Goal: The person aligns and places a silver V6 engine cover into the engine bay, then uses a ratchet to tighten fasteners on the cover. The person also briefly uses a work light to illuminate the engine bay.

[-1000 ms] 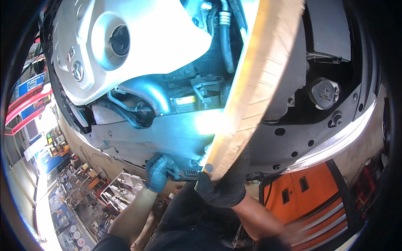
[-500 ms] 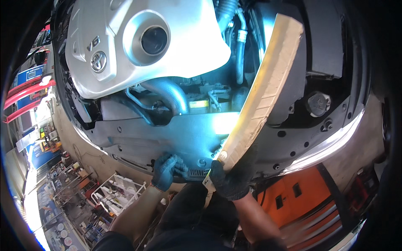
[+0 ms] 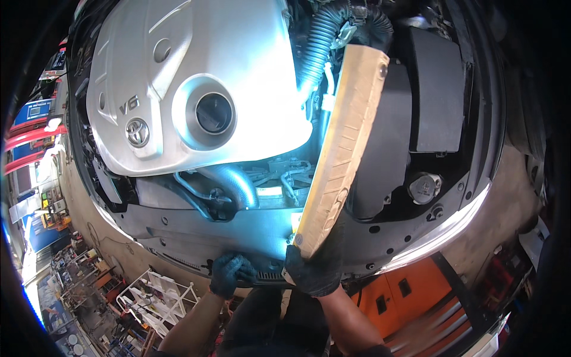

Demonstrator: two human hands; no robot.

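Note:
A long tan cardboard-covered bar (image 3: 340,160) rises from my gloved right hand (image 3: 315,271), which is wrapped round its lower end. It leans up and to the right over the engine bay, and bright light falls on the parts along its left side. My left hand (image 3: 231,275), in a dark glove, rests at the front edge of the dark front panel (image 3: 190,223). Its fingers are curled; whatever they may hold is hidden. Beyond the hands lies the silver engine cover (image 3: 256,53), with a thick shiny hose (image 3: 237,185) below it.
A ribbed air hose (image 3: 321,44), a black box (image 3: 437,89) and a round cap (image 3: 424,188) sit in the bay. Orange cabinet (image 3: 410,285) stands at lower right, white rack (image 3: 157,300) at lower left. Red arms (image 3: 30,138) reach in from the left.
My view has shifted, so more of the engine bay's far part shows. The bar now stands steeper in the picture. Both hands keep nearly the same places at the panel's edge.

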